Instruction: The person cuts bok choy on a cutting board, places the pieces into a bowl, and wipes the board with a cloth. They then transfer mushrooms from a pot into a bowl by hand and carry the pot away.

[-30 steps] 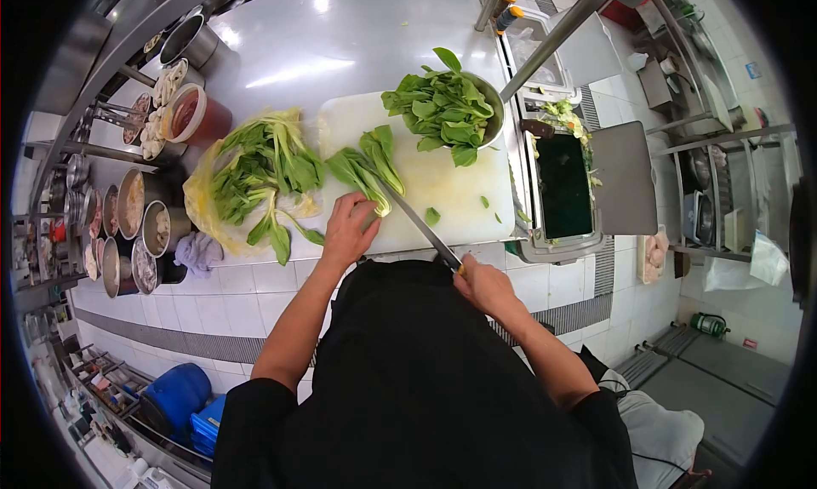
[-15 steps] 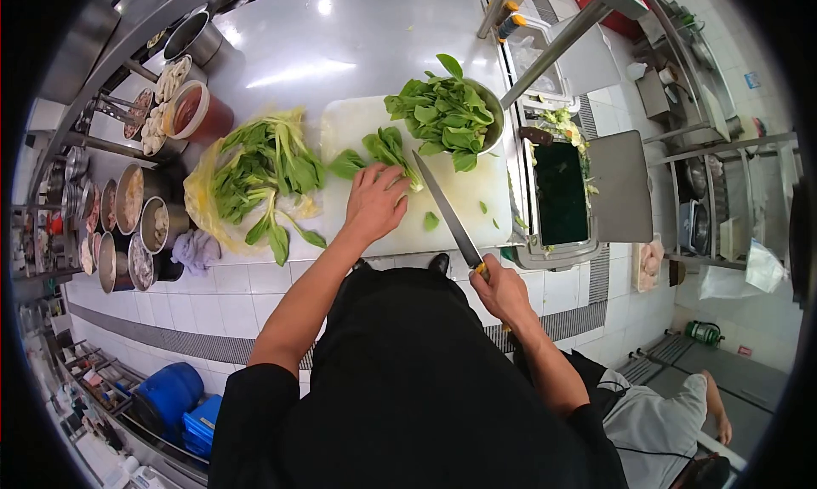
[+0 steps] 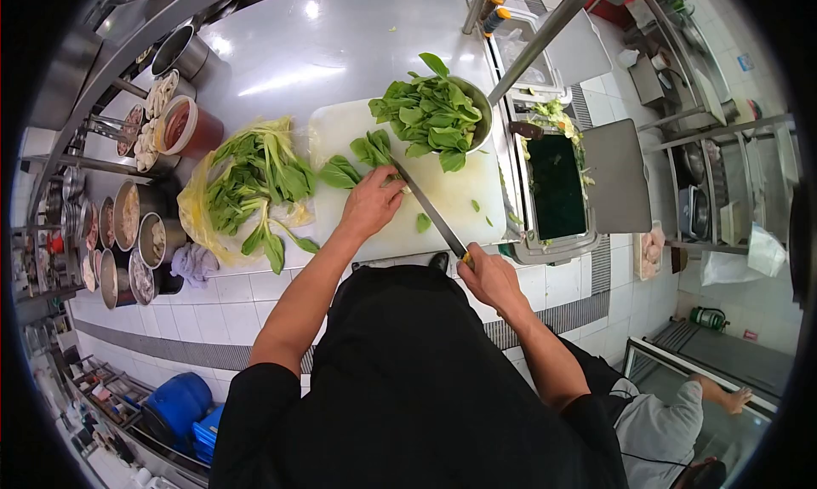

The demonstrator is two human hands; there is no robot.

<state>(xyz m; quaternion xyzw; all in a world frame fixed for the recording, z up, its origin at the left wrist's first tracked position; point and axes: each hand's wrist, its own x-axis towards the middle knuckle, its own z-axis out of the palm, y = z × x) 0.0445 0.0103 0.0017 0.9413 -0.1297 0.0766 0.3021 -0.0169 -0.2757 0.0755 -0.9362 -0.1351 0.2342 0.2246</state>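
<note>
On the white cutting board [image 3: 383, 234], my left hand [image 3: 373, 203] presses down on a leafy green bunch [image 3: 372, 148], its fingers together on the stem end. My right hand [image 3: 488, 276] is closed round the yellow handle of a long knife [image 3: 432, 212]. The blade points up and left, its tip beside my left fingers and touching the greens. One loose leaf [image 3: 339, 172] lies left of the bunch. A metal bowl [image 3: 485, 114] heaped with cut leaves [image 3: 425, 113] stands at the board's upper right. Uncut greens [image 3: 264, 170] rest on a yellow plastic bag [image 3: 197, 208].
Left, a tub of red sauce [image 3: 194, 127] and metal pots [image 3: 162, 238] stand near a grey cloth [image 3: 194, 263]. A metal post [image 3: 540, 46] rises beyond the bowl. Right is a dark green bin [image 3: 557, 187]. A co-worker [image 3: 659, 425] is at lower right, one arm stretched out.
The knife has moved left, its tip now at the greens beside my left fingers. The co-worker's arm has reached outward, and a glass-topped lid or door now shows raised there.
</note>
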